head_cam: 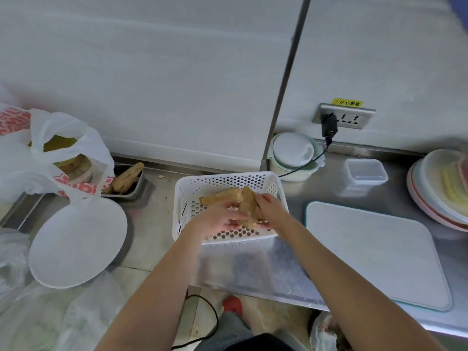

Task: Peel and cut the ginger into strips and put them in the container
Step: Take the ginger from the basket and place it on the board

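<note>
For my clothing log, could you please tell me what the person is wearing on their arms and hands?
Nothing shows on either arm: both forearms are bare up to the frame edge, with no sleeves in view. The left hand and right hand are bare too, without gloves; no watch, bracelet or ring is visible.

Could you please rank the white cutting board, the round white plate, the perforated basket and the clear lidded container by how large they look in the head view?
1. White cutting board, largest.
2. Round white plate and perforated basket: they look alike, and hands hide part of the basket, so I won't rank them.
3. Clear lidded container, smallest, though it is farther away.
</note>
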